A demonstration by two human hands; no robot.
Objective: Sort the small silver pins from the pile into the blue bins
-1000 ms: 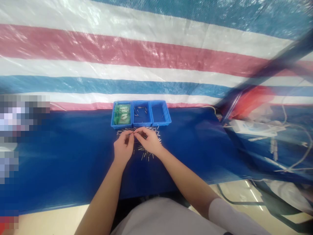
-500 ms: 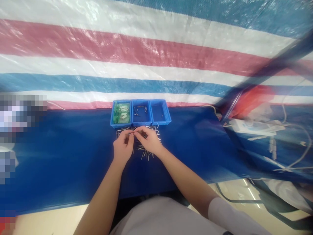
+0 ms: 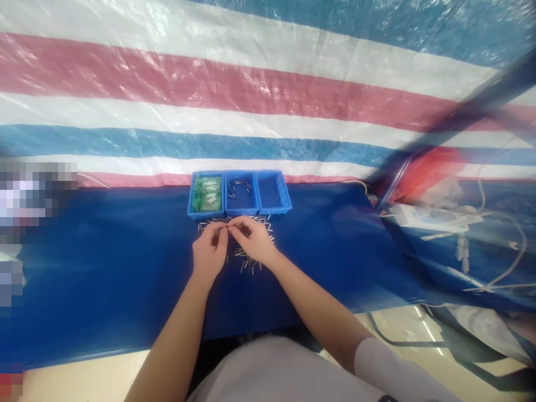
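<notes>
My left hand (image 3: 210,248) and my right hand (image 3: 255,240) meet fingertip to fingertip over the blue table cover. Both are closed in a pinch; whatever lies between the fingertips is too small and covered to name. Beneath and around them spreads a pile of thin metal pin-like pieces (image 3: 250,263), partly hidden by the hands. Just beyond stand three joined blue bins. A green bag with pale small pieces (image 3: 210,195) fills the left bin (image 3: 191,207). Several thin pieces lie in the middle bin (image 3: 242,211), and the right bin (image 3: 285,195) holds what looks like one.
A striped plastic sheet (image 3: 251,89) hangs behind the blue-covered table (image 3: 104,268). To the right are a dark frame post (image 3: 419,151), a red bag (image 3: 435,170), white cables and a white box (image 3: 431,218). A blurred-out area lies at the left edge.
The view has shifted very slightly. Both hands keep the same pinched pose over the pile, and the bins look unchanged.
</notes>
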